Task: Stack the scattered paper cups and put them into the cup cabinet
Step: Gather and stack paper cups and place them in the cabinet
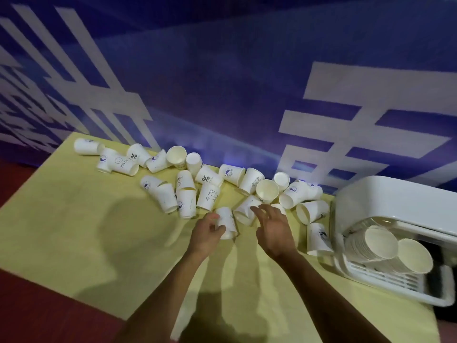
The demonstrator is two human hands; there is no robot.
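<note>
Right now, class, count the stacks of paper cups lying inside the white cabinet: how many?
2. The left stack lies inside the white cabinet; the right stack lies beside it, nearer the camera. Both mouths face us. Others may be hidden deeper inside.

Back wall [222,82]: blue, printed with large white characters [321,125]. Floor [24,305]: dark red, seen at the left and near edge. Table [61,231]: covered with a pale yellow cloth, placed against the wall.

Cup cabinet [395,201] at the table's [74,231] right end is cut off by the frame, and I can't read its dark interior. My blurred left hand [206,233] hides part of the paper cup [227,221] it grips. My right hand [272,229] covers part of another cup [246,209].
</note>
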